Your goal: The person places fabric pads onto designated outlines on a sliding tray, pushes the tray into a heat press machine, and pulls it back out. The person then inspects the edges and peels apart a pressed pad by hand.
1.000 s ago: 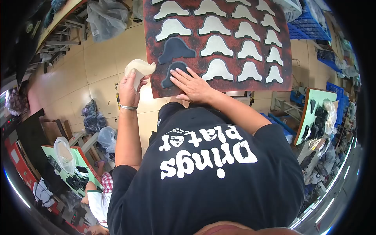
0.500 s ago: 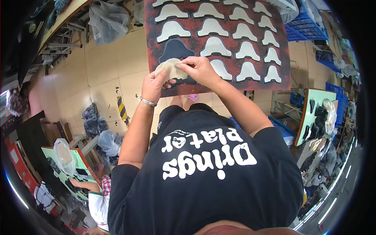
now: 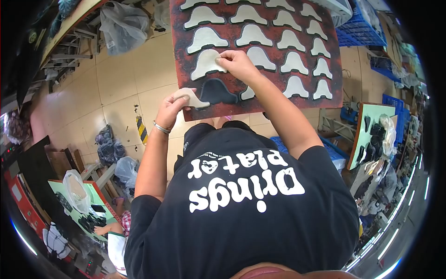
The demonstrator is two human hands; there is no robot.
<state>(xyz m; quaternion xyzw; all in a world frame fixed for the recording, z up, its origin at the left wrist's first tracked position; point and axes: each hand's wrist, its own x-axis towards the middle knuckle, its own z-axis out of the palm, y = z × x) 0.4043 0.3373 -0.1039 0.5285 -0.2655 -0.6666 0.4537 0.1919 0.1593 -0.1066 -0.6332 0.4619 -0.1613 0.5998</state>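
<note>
My left hand (image 3: pixel 173 108) pinches a pale bell-shaped piece (image 3: pixel 193 98), holding it by the red board's (image 3: pixel 188 113) near left edge. Just right of it lies a dark bell-shaped piece (image 3: pixel 217 91) with its surface bare. Further up, my right hand (image 3: pixel 237 64) has its thumb and fingers closed on the right edge of another pale bell-shaped piece (image 3: pixel 206 65), which lies over a dark one. Rows of pale pieces on slightly larger dark pieces (image 3: pixel 295 63) cover the board. My right hand and forearm partly hide one pale piece (image 3: pixel 249 92) in the nearest row.
Blue crates (image 3: pixel 360 32) stand beyond the board's right side. At far right is a green-topped table (image 3: pixel 364 111) with dark pieces. At lower left, a co-worker's arm (image 3: pixel 109 229) reaches over another green table (image 3: pixel 60 188). Plastic bags (image 3: pixel 124 25) lie at upper left.
The pale pieces held together between both hands are now apart. My right hand has moved up with one onto a dark piece; my left has drawn left and down with the other.
</note>
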